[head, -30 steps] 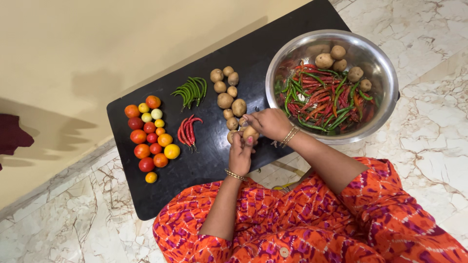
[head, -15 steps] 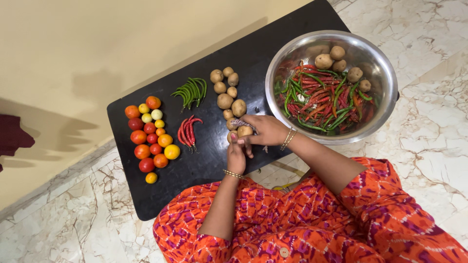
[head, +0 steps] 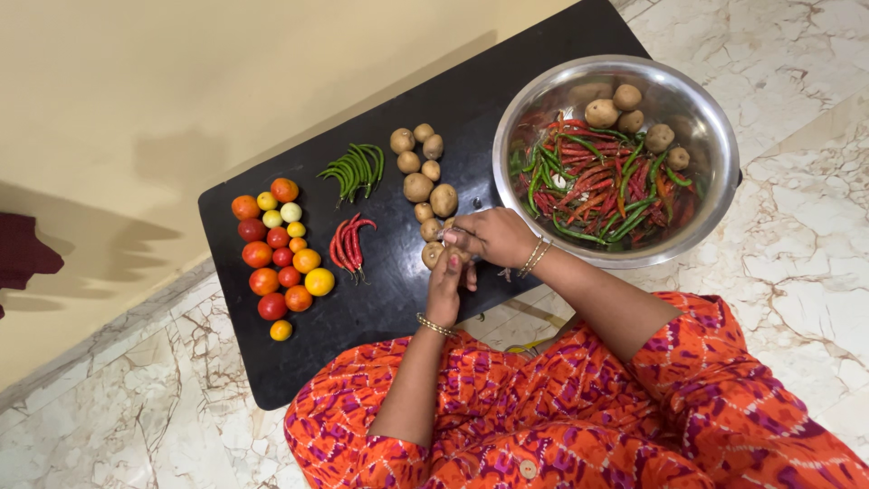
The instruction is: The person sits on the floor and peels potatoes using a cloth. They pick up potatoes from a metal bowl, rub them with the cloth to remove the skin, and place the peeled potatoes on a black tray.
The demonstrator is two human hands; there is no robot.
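Both my hands meet at the near end of a column of potatoes (head: 418,186) on a black table (head: 380,299). My right hand (head: 496,237) curls over a potato that is almost fully hidden beneath its fingers. From below, my left hand (head: 445,288) reaches up, its fingertips tucked under the right hand beside the last visible potato (head: 433,255). Whether the left fingers grip anything is hidden.
A steel bowl (head: 715,181) at the right holds red and green chillies and several potatoes (head: 601,113). Green chillies (head: 355,169), red chillies (head: 348,244) and a column of tomatoes (head: 279,258) lie on the table's left half. A cream wall stands behind, with marble floor around.
My right hand has drawn in and closed over the potato that showed between the hands before. My left hand shifted slightly down and right.
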